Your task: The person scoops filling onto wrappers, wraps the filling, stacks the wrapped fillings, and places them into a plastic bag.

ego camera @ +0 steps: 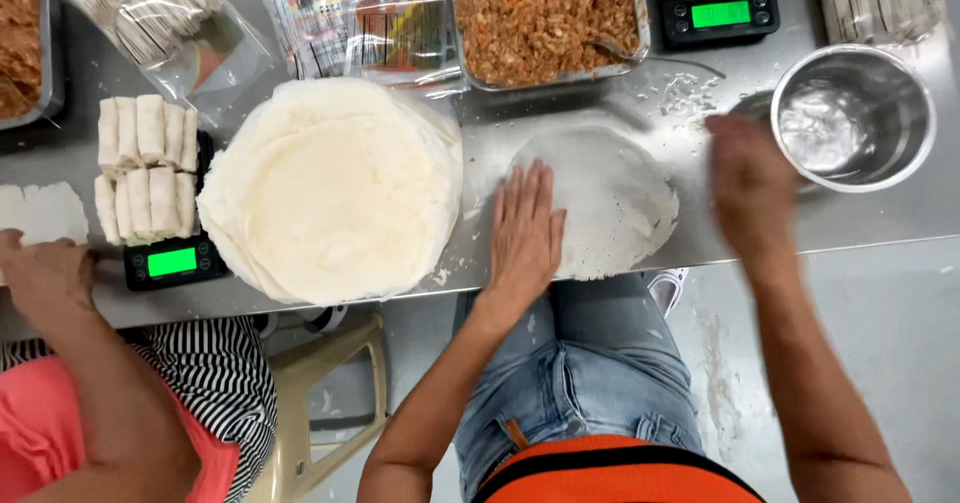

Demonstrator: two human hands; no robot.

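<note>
On the steel table (880,225) | left hand (524,231) flat, spread on wrapper (620,198) | right hand (750,188) blurred, grip unclear

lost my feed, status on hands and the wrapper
Left hand flat on single wrapper, fingers spread. Right hand blurred beside steel bowl. Wrapper stack alongside, apart.

A tall stack of round white wrappers (335,188) lies left of centre; beside it, rolled white rolls (146,163) sit on a small black scale (172,260) with a green display. Along the far edge stand a tray of orange-brown filling (545,18), a second scale (718,8) and plastic packets (160,18).
</note>
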